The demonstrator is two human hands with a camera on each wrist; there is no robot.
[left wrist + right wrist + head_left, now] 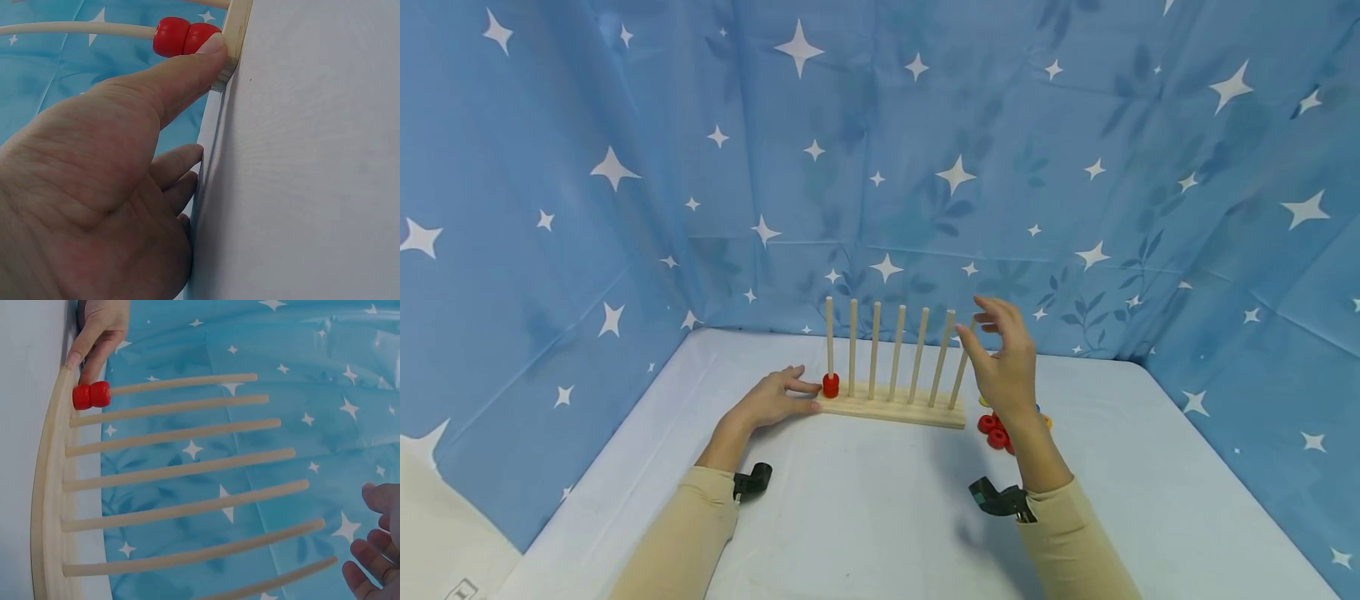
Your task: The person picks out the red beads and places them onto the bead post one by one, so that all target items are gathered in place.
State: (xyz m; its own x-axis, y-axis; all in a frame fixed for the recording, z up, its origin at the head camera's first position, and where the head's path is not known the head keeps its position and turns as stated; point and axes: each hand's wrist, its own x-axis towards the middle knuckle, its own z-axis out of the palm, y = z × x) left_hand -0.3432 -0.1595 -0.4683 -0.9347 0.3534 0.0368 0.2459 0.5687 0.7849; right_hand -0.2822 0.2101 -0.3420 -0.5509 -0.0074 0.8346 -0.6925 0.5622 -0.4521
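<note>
A wooden peg rack [887,408] with several upright rods stands on the table. Two red beads [831,386] are stacked at the foot of its leftmost rod. My left hand [771,400] grips the left end of the base, thumb in front and a finger behind, seen also in the right wrist view; its other fingers rest loosely by the cloth. Raised beside the top of the rightmost rod is my right hand [1009,358], thumb and fingers apart and loosely bent, nothing between them.
Loose red beads [997,438] lie right of the rack, partly hidden behind my right forearm, with bits of yellow, blue and orange among them. A white cloth [850,517] covers the table. Blue star-printed curtain [880,208] hangs close behind the rack and along the sides.
</note>
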